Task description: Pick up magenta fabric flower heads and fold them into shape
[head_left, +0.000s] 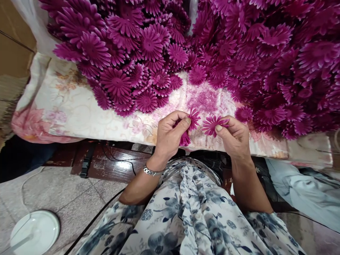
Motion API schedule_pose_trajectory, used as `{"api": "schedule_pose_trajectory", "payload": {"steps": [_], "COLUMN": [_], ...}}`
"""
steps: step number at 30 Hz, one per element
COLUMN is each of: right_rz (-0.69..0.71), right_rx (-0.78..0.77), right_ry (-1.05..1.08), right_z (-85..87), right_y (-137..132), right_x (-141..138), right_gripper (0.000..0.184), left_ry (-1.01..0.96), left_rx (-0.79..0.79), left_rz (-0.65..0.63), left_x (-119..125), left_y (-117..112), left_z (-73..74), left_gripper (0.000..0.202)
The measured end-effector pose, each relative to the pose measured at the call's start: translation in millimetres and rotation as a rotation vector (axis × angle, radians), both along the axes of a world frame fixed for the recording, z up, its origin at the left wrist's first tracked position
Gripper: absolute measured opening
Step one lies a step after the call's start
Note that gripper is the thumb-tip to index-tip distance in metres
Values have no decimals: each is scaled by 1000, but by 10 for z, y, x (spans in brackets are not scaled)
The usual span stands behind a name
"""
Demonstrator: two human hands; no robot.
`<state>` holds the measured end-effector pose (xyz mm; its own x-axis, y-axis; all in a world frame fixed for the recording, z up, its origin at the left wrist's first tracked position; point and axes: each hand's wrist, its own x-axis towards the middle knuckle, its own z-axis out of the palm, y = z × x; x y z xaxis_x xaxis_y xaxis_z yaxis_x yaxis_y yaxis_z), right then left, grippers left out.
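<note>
My left hand (pixel 172 132) is closed on magenta artificial flower heads (pixel 194 119); one shows at the fingertips and another hangs under the palm, partly hidden by the fingers. Just to the right, my right hand (pixel 235 136) pinches a single magenta petal layer (pixel 211 124) between thumb and forefinger. A small gap separates the two hands' flowers. Both hands are above the front edge of a cloth-covered table (pixel 71 118). Beyond them lies a large heap of similar flower heads (pixel 151 44), spreading to a second heap (pixel 268 67) at the right.
Purple specks (pixel 203 99) cover the cloth between the heaps. Clear plastic sheeting (pixel 44 28) stands at the back left. A white round base (pixel 35 232) rests on the tiled floor, near a black cable (pixel 92 223). Another person's pale trouser leg (pixel 300 191) is close by at the right.
</note>
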<state>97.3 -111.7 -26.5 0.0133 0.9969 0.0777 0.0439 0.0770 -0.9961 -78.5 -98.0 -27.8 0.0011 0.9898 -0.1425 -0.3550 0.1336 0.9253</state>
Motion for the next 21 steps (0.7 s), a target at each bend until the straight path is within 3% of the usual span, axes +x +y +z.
{"api": "schedule_pose_trajectory", "payload": {"steps": [6, 13, 18, 21], "right_rz": [-11, -25, -230, -347], "right_rx": [39, 56, 169, 253], "right_ry": [-42, -136, -481, -853], "right_z": [-1, -5, 87, 165], "right_y": [-2, -9, 172, 298], "right_x": [-11, -6, 278, 487], "right_gripper": [20, 23, 19, 32], "left_ry": [29, 99, 115, 128], "left_rx": [56, 39, 53, 63], "left_rz": [32, -16, -46, -68], "left_x": [18, 6, 24, 55], "left_y": [-31, -53, -46, -35], "left_z": [-63, -30, -7, 2], "left_gripper": [14, 15, 12, 12]}}
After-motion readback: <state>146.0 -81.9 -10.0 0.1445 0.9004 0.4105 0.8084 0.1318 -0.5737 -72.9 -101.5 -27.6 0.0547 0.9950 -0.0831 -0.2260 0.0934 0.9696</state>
